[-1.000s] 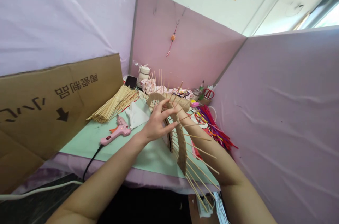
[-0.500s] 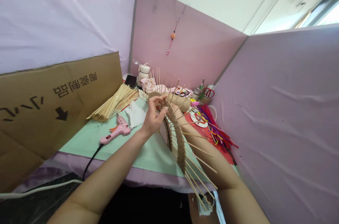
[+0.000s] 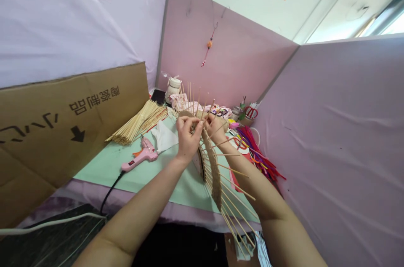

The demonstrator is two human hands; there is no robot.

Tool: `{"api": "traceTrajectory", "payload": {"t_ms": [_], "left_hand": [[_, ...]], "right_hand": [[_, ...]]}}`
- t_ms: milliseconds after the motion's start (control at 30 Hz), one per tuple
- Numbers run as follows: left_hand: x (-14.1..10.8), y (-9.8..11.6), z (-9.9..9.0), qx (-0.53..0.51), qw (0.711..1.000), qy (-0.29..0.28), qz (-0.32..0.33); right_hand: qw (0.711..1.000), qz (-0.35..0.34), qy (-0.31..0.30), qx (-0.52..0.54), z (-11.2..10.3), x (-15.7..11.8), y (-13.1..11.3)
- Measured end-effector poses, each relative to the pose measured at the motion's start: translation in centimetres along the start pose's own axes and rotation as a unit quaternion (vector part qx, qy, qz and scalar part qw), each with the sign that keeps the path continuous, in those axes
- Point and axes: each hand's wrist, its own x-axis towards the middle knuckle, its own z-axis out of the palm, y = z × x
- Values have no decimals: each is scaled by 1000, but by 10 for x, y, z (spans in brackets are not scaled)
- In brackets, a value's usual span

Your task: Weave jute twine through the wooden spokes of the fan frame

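Note:
A half-woven basket (image 3: 216, 185) stands tilted on its side between my hands, with a brown jute-twine band around bare bamboo sticks (image 3: 237, 212) that fan outward. Its pale base with a dark edge (image 3: 199, 166) shows inside, partly hidden. My left hand (image 3: 188, 137) pinches the band's upper edge between thumb and fingers. My right hand (image 3: 216, 129) meets it there from the other side, fingers closed at the sticks; whatever is pinched is too small to make out. Behind the right hand a spool of jute twine (image 3: 224, 124) is mostly covered.
A pink glue gun (image 3: 143, 156) lies left, its cord over the table edge. Nearby are white tissue (image 3: 164, 136) and a bundle of bamboo sticks (image 3: 132, 126) beside a cardboard sheet (image 3: 47, 149). Coloured pipe cleaners (image 3: 261, 155) and red scissors (image 3: 251, 112) sit right.
My right hand has come up from behind the woven band to its upper edge, meeting my left fingertips. My left hand stays at the band, its fingers curled in more. The view shifted slightly.

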Motion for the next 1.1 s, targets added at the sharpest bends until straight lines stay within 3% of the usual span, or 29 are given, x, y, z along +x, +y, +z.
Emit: {"api": "traceTrajectory", "payload": {"t_ms": [100,267,500,633,800,1100], "left_hand": [[1,3,-1,0,1000,0,-5],[5,10,-2,5,1000,0,-15],[7,13,-1,36,999,-4,-5],[6,14,-1,56,998,-3,-3],[5,12,1,52,999,-2,1],[4,13,8,-17,999,2,-37]], "right_hand": [[998,-30,56,-4,-15,18,5],[979,-162,120,-24,-45,43,-3],[935,-335,74,-89,-76,66,-24],[911,-387,56,-132,-85,71,-33],[914,-383,49,-128,-92,69,-42],[968,-216,99,-86,-68,67,-27]]}}
